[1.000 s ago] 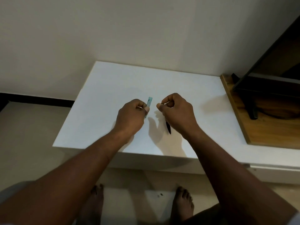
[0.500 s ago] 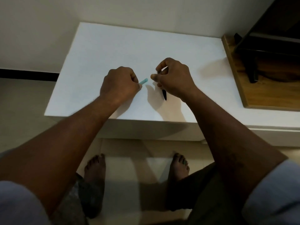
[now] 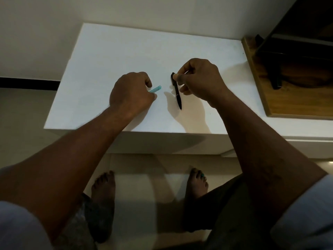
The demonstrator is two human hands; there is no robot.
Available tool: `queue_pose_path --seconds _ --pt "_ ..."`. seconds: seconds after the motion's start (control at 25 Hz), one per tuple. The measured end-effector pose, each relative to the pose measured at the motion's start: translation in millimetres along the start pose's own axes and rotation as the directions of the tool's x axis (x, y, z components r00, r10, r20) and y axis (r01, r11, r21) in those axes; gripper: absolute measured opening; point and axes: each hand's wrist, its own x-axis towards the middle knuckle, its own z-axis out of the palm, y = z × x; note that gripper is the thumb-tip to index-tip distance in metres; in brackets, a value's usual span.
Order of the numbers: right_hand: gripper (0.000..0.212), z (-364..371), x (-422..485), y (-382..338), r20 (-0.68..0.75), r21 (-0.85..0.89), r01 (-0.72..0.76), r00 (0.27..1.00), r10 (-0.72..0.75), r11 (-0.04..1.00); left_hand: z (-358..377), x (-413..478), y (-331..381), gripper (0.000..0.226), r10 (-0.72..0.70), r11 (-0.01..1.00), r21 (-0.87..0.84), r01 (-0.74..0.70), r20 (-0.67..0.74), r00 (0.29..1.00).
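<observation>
Curled tight, the left grip [image 3: 131, 94] holds a short teal piece [image 3: 156, 89] between thumb and forefinger. Only the far end of the piece shows, sticking out toward the upper right, and the rest is hidden inside the fist. The fist sits low over the middle of the white bench [image 3: 108, 51]; whether the piece touches the surface cannot be told.

Just to the right, across a small gap, a black pen [image 3: 177, 94] stands nearly upright with its clip end at the top and its tip pointing down toward the near edge. The teal piece and the pen are close together but apart. The pen's tip sits right at the bench, though contact cannot be confirmed. The right grip [image 3: 200, 82] pinches the pen near its top, thumb on one side and curled fingers on the other, with the lower half of the barrel free below them.

Farther right, a wooden board [image 3: 281, 101] lies against the bench's end, carrying a dark stand [image 3: 275, 78]. Below the bench's near edge, two bare feet [image 3: 103, 186] rest on the pale floor [image 3: 135, 186].
</observation>
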Motion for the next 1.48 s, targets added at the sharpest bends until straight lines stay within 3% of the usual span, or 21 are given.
queue_pose_path --seconds 0.2,0.36,0.48,0.68,0.76,0.88,0.92,0.96,1.04,1.08,1.12,1.2,1.28,1.48 --pt "0.019 -7 -12 5 0.092 -0.181 0.041 0.995 -0.025 0.983 2 -11 18 0.04 0.269 0.963 0.055 -0.263 -0.157 0.95" --pt "0.014 -43 -27 14 0.223 -0.255 0.013 0.974 0.046 0.967 14 -34 44 0.03 0.5 0.864 -0.034 -0.503 -0.064 0.864" --pt "0.005 -59 -47 33 0.31 -0.243 0.009 0.948 0.069 0.97 37 -56 63 0.025 0.551 0.832 -0.088 -0.548 0.014 0.834" --pt "0.011 -80 -71 70 0.384 -0.254 -0.002 0.917 0.103 0.967 56 -63 80 0.025 0.564 0.824 -0.126 -0.553 0.094 0.82" --pt "0.014 -98 -76 93 0.53 -0.265 -0.094 0.817 0.226 0.96 65 -69 83 0.024 0.642 0.767 -0.119 -0.631 0.14 0.754" --pt "0.02 -109 -88 137 0.73 -0.322 -0.246 0.55 0.405 0.914 74 -75 83 0.021 0.738 0.675 -0.088 -0.733 0.108 0.666" --pt "0.022 -104 -93 153 0.76 -0.343 -0.253 0.492 0.426 0.905 79 -78 85 0.02 0.772 0.635 -0.082 -0.768 0.083 0.63" --pt "0.024 -95 -99 168 0.769 -0.353 -0.256 0.469 0.434 0.9 86 -84 88 0.018 0.81 0.585 -0.077 -0.807 0.077 0.581" --pt "0.025 -67 -107 196 0.731 -0.324 -0.296 0.524 0.437 0.898 110 -110 94 0.017 0.848 0.526 -0.107 -0.844 0.15 0.509" --pt "0.024 -53 -110 210 0.691 -0.305 -0.323 0.572 0.442 0.896 128 -124 97 0.019 0.822 0.554 -0.14 -0.82 0.244 0.514" --pt "0.022 -40 -112 225 0.655 -0.293 -0.332 0.613 0.442 0.896 149 -136 98 0.021 0.742 0.645 -0.174 -0.744 0.374 0.556" --pt "0.016 -15 -114 252 0.61 -0.274 -0.322 0.671 0.422 0.906 193 -151 91 0.021 0.445 0.885 -0.165 -0.435 0.575 0.687" --pt "0.014 6 -116 279 0.578 -0.304 -0.296 0.699 0.422 0.906 232 -155 78 0.022 0.253 0.967 -0.135 -0.217 0.629 0.735" --pt "0.017 47 -120 338 0.503 -0.278 -0.418 0.704 0.501 0.865 302 -159 56 0.032 0.153 0.981 -0.045 -0.187 0.768 0.622"
